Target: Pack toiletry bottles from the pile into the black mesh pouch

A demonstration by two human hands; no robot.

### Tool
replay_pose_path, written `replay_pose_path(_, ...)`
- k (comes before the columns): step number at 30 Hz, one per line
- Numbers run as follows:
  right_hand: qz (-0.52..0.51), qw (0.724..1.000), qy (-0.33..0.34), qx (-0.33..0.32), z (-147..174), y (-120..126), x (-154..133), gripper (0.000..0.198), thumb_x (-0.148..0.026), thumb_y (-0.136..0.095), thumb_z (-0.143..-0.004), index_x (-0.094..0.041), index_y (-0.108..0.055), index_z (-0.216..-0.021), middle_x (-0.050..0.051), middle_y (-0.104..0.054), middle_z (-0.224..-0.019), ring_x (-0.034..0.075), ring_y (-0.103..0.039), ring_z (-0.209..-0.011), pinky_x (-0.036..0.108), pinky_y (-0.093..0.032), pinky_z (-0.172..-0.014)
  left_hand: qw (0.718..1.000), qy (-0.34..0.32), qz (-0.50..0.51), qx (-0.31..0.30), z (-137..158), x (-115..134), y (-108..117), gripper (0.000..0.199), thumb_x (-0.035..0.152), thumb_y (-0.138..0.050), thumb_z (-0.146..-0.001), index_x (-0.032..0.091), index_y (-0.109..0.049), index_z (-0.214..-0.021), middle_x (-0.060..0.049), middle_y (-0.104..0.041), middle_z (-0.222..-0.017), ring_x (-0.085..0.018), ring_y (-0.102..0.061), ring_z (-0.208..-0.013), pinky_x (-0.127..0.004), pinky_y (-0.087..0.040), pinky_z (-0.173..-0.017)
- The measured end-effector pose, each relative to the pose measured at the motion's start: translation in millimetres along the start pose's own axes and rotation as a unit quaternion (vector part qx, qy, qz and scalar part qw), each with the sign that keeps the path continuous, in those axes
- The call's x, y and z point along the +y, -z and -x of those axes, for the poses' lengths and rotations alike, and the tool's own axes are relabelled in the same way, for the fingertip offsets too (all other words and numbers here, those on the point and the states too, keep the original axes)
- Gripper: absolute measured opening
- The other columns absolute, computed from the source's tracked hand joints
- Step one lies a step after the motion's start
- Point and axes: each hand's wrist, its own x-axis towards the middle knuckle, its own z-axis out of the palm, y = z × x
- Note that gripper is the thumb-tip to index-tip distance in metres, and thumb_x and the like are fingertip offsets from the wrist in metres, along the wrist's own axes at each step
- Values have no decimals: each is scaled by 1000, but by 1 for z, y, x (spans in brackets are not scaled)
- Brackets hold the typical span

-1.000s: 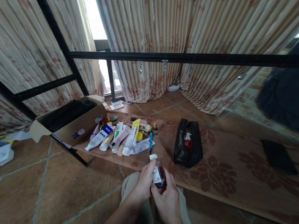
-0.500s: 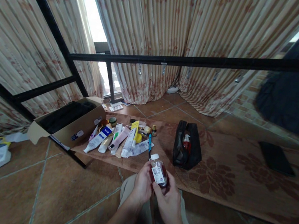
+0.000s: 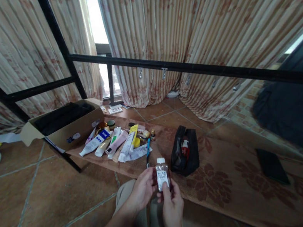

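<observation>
Tips the dark bottle (image 3: pixel 162 167) more upright than half a second ago, with the right thumb shifted higher onto the white label (image 3: pixel 161 176); shows the whole setting slid a little left and down in the view. Pinches the bottle in the right grip (image 3: pixel 173 203), between the thumb across the front and fingers curled behind. Curves the left grip (image 3: pixel 142 191) along the bottle's left edge, partly closed, too hidden at the fingertips to tell whether pressing or merely touching. Holds the bottle above the knees (image 3: pixel 124 195), by the near edge of the cloth-covered surface (image 3: pixel 160 144), with the white cap (image 3: pixel 160 161) uppermost and leaning slightly left. Shows just beyond, on the surface, a thin blue item (image 3: pixel 148 147), lying beside a heap of tubes (image 3: pixel 118 143), and near its far end a small gold-capped bottle (image 3: pixel 152 135). Shows to the right an open black pouch (image 3: pixel 194 158) containing a red pump bottle (image 3: pixel 187 152), then, well apart, a flat black item (image 3: pixel 272 166). Shows at the left end a cardboard box (image 3: pixel 86 132) with black contents; behind everything, a black rail (image 3: pixel 136 63) and patterned curtains (image 3: pixel 167 26).
</observation>
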Motion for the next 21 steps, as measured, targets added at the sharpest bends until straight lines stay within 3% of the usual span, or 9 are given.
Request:
replay_pose_path(3, 8, 1000, 12, 5, -2, 1, 4, 54, -58, -56, -83, -17, -57, -118, 3, -69, -76, 15, -56, -55, 28, -46, -54, 999, 21, -23, -32, 5, 2, -1, 39, 37, -73, -75, 18, -60, -107, -8, -69, -94, -15, -61, -62, -21, -42, -45)
replay_pose_path(7, 20, 1000, 17, 11, -4, 4, 7, 55, -57, -53, -84, -15, -58, -119, 0, -64, -61, 17, -56, -54, 30, -46, -55, 998, 15, -40, -49, 8, 3, -4, 42, 33, -74, -74, 18, -61, -110, -7, -69, -89, -12, -57, -53, -21, -40, -42)
replay_pose_path(13, 40, 999, 15, 0, -2, 4, 0, 54, -58, -47, -87, -15, -57, -118, 0, -64, -60, 18, -57, -53, 31, -47, -56, 998, 12, -39, -54, 9, 3, -7, 39, 34, -74, -73, 20, -63, -108, -3, -67, -81, -12, -54, -47, -22, -39, -37)
replay_pose_path(21, 60, 998, 16, -7, 0, 3, -2, 54, -59, -41, -89, -15, -57, -116, -1, -63, -54, 19, -58, -52, 30, -47, -57, 998, 13, -25, -50, 6, 2, -4, 43, 34, -75, -71, 20, -63, -110, -5, -68, -88, -11, -54, -49, -21, -37, -36)
